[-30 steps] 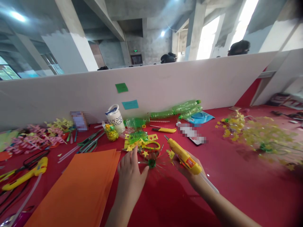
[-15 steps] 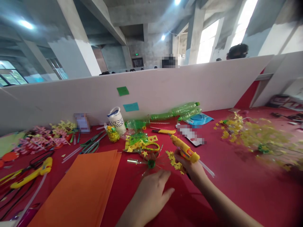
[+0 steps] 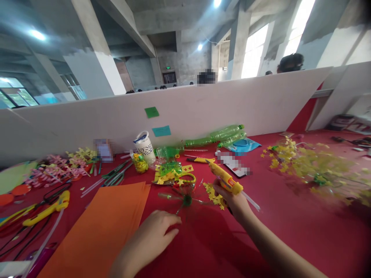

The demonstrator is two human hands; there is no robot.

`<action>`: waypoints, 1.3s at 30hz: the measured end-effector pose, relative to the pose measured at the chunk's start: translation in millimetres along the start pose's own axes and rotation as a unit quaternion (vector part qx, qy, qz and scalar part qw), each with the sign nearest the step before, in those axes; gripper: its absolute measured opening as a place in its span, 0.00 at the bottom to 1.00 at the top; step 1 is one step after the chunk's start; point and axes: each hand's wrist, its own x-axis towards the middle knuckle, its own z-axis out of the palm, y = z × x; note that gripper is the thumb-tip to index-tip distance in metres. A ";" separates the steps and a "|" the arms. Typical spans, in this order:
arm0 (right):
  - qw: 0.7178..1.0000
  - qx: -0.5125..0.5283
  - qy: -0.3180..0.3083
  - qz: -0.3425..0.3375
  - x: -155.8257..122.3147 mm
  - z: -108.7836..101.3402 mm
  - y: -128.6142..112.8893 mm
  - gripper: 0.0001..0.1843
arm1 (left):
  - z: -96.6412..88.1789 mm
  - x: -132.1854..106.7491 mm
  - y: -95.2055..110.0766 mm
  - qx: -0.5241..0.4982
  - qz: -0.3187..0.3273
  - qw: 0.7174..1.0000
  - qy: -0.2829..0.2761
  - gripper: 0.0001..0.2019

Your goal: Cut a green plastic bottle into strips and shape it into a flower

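Note:
My right hand [image 3: 234, 199] grips a yellow hot glue gun [image 3: 224, 178], its nozzle pointing up and left and a clear glue stick [image 3: 251, 201] poking out of its back. My left hand [image 3: 155, 235] is over the red table beside the orange paper, fingers loosely stretched and holding nothing. Just beyond its fingertips is a cut green bottle piece [image 3: 187, 200] with clear strips spreading from its centre; it looks blurred. Yellow paper stars [image 3: 213, 195] lie in a small pile left of the glue gun. Scissors with yellow-green handles [image 3: 189, 177] lie behind the bottle piece.
Orange paper sheets [image 3: 107, 220] lie at left, with another yellow glue gun [image 3: 48, 210] beyond. Behind stand a white cup [image 3: 145, 148], green bottles [image 3: 227, 133] and a yellow cutter knife [image 3: 204, 160]. Yellow star sprays [image 3: 315, 166] spread at right. A white partition [image 3: 232, 102] closes the back.
My left hand has moved left and toward me, away from the green bottle piece, whose strips have shifted. My right hand with the glue gun has stayed nearly in place.

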 end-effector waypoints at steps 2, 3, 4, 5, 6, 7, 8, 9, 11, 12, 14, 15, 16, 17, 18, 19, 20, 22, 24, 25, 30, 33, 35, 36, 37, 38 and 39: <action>1.000 0.006 -0.003 0.003 0.1 1.3 0.3 0.12 | -3.6 -0.8 -6.4 0.008 0.018 1.000 0.020 0.13; 1.000 0.008 0.003 0.003 0.2 2.0 0.6 0.13 | -5.5 -0.8 -8.8 0.015 0.025 0.999 0.028 0.13; 1.000 0.008 0.012 0.003 0.3 2.6 1.0 0.13 | -7.4 -0.4 -10.5 0.020 0.029 0.999 0.038 0.13; 1.000 0.008 0.020 0.004 0.3 3.1 1.4 0.13 | -9.4 0.5 -11.5 0.024 0.032 0.998 0.047 0.12; 1.000 0.006 0.023 0.003 0.4 3.2 1.8 0.14 | -11.2 1.9 -11.8 0.024 0.035 0.998 0.056 0.12; 1.000 0.001 0.020 0.002 0.5 3.1 2.2 0.13 | -12.7 4.0 -11.7 0.022 0.034 0.997 0.070 0.11; 1.000 -0.005 0.013 0.001 0.6 2.6 2.6 0.13 | -13.7 6.8 -11.3 0.016 0.032 0.995 0.088 0.11; 1.000 -0.010 0.002 -0.002 0.7 1.9 3.0 0.13 | -14.2 10.3 -10.7 0.006 0.027 0.993 0.112 0.10; 1.000 -0.020 -0.018 -0.006 0.9 0.3 3.9 0.13 | -13.1 19.1 -9.2 -0.026 0.008 0.984 0.175 0.10; 0.999 -0.025 -0.024 -0.008 0.9 -0.3 4.1 0.12 | -11.6 23.8 -8.4 -0.051 -0.001 0.977 0.206 0.10; 0.999 -0.030 -0.028 -0.012 0.4 -0.6 3.8 0.12 | -7.4 32.8 -6.1 -0.102 -0.021 0.964 0.245 0.11; 0.999 -0.033 -0.028 -0.015 -0.2 -0.2 3.3 0.12 | -4.7 36.5 -4.7 -0.124 -0.028 0.959 0.254 0.12; 0.999 -0.038 -0.029 -0.018 -0.8 0.4 2.6 0.11 | -1.7 39.5 -3.0 -0.140 -0.032 0.956 0.256 0.12; 0.998 -0.044 -0.029 -0.023 -1.4 1.4 1.9 0.11 | 1.5 41.7 -1.3 -0.153 -0.033 0.955 0.252 0.12; 0.998 -0.050 -0.028 -0.028 -2.0 2.5 1.5 0.10 | 4.9 43.4 0.4 -0.164 -0.034 0.953 0.253 0.12; 0.997 -0.057 -0.029 -0.034 -2.3 3.8 1.6 0.09 | 8.4 44.6 1.8 -0.174 -0.034 0.951 0.255 0.12; 0.997 -0.064 -0.030 -0.043 -2.4 5.3 2.3 0.08 | 12.0 45.6 2.8 -0.184 -0.031 0.948 0.260 0.12; 0.994 -0.077 -0.035 -0.067 -1.4 8.9 5.5 0.07 | 19.3 47.5 3.0 -0.208 -0.029 0.939 0.272 0.12; 0.990 -0.092 -0.042 -0.096 0.5 12.9 9.9 0.05 | 25.8 49.5 1.4 -0.245 -0.034 0.930 0.272 0.12; 0.988 -0.101 -0.044 -0.108 1.5 14.9 11.8 0.05 | 28.6 50.6 0.1 -0.266 -0.041 0.926 0.266 0.13; 0.983 -0.128 -0.033 -0.126 -1.5 19.0 6.5 0.03 | 36.2 54.2 -6.7 -0.319 -0.070 0.909 0.260 0.13; 0.982 -0.125 -0.074 -0.124 -8.0 14.9 -7.6 0.05 | 37.4 54.4 -10.2 -0.351 -0.068 0.893 0.271 0.12; 0.983 -0.122 -0.088 -0.105 -10.8 12.5 -16.8 0.05 | 37.9 54.2 -11.3 -0.398 -0.074 0.879 0.253 0.12; 0.984 -0.120 -0.094 -0.095 -11.3 12.3 -20.4 0.05 | 38.0 54.0 -11.2 -0.425 -0.079 0.870 0.238 0.12; 0.984 -0.119 -0.097 -0.088 -11.3 12.9 -23.2 0.05 | 38.0 53.8 -10.5 -0.451 -0.085 0.860 0.221 0.12; 0.985 -0.117 -0.096 -0.088 -11.0 14.3 -25.1 0.05 | 37.9 53.7 -9.3 -0.476 -0.089 0.850 0.208 0.12; 0.985 -0.115 -0.090 -0.093 -10.4 16.6 -26.2 0.04 | 37.8 53.6 -7.7 -0.500 -0.091 0.838 0.199 0.12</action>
